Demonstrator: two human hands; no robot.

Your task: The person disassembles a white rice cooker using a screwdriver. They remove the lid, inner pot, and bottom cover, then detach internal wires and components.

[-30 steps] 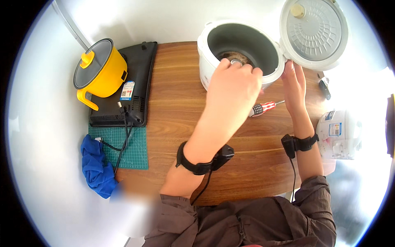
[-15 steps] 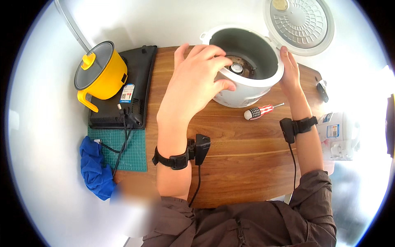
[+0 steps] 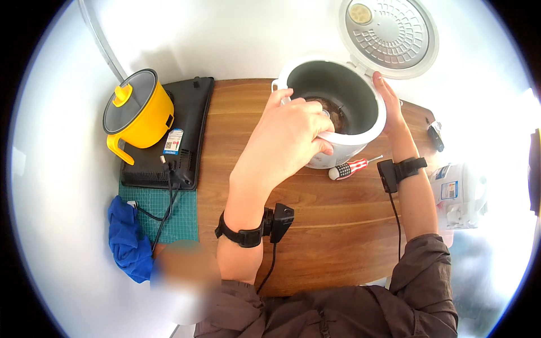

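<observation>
A white rice cooker [image 3: 371, 127] with a grey inner wall is on the wooden table, its round silver-grey lid [image 3: 389, 34] swung up at the back. At the cooker's near left rim is my left hand [image 3: 290, 138], closed over the edge. Its fingers reach inside and its thumb presses the outer wall. Partly hidden by those fingers is the brownish, stained cooker floor with a round centre piece. My right hand [image 3: 389, 104] holds the right side near the lid hinge, fingers pointing up along the wall. Close in front of the cooker lies a screwdriver [image 3: 350, 168] with a red-and-white striped handle.
On the left, a yellow pot [image 3: 149, 121] with a grey lid rests on a black flat appliance [image 3: 194, 112]. A green cutting mat [image 3: 183, 217], a black cable and a blue cloth [image 3: 128, 239] lie nearer. To the right are a small dark object [image 3: 435, 136] and a white container [image 3: 459, 197].
The view has shifted slightly. My left fingers, spread over the rim before, have closed on it. The cooker has come a little nearer and its lid has swung slightly left.
</observation>
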